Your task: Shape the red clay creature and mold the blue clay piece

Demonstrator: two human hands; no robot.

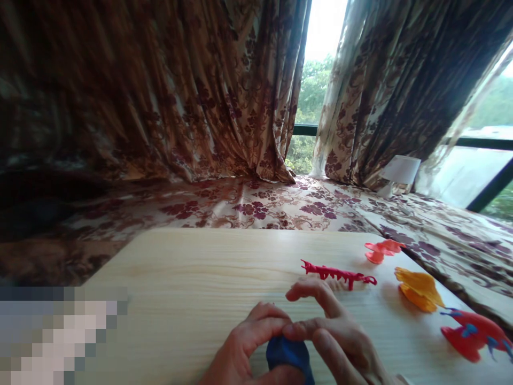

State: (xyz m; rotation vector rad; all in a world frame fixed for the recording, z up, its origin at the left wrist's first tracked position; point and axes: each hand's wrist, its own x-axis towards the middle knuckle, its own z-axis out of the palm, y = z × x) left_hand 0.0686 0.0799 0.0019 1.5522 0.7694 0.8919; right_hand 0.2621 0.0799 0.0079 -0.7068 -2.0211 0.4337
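Observation:
My left hand (244,347) and my right hand (332,331) meet at the near edge of a pale wooden table (180,278). Both pinch a small blue object (289,357) between their fingertips; most of it is hidden by the fingers. Just beyond my right hand lies a thin red spiky toy (339,274). The index finger of my right hand curls above the blue object.
To the right on the table lie a pink toy (381,249), a yellow-orange toy (419,289) and a red toy with blue marks (475,334). Floral cloth covers the ledge behind; patterned curtains (180,91) hang in front of a window. A white box (401,170) stands at the back right.

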